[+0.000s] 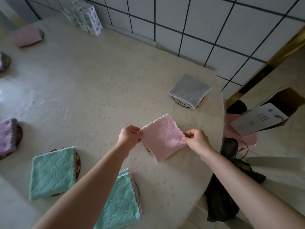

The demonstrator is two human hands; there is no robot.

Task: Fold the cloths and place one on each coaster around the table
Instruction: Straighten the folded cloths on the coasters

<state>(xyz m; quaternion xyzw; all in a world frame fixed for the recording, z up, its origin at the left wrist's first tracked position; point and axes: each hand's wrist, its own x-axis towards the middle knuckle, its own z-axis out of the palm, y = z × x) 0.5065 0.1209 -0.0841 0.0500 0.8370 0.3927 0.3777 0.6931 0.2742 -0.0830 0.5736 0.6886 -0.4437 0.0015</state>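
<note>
A folded pink cloth (163, 137) lies over a round coaster (146, 148) near the table's right side. My left hand (129, 135) pinches its left corner and my right hand (196, 140) pinches its right corner. Beyond it, a folded grey cloth (189, 90) rests on its own coaster (177, 100). Two folded teal cloths (52, 172) (122, 202) sit on coasters near me. A purple cloth (7, 135) lies on a coaster at the left edge, and another pink cloth (27, 36) sits on a coaster at the far left.
The pale table (90, 90) stands against a white tiled wall (206, 27). White and green cartons (87, 17) stand at the back. A pink stool (239, 129) with a cardboard box (260, 118) and a dark bag (231, 187) stand right of the table edge.
</note>
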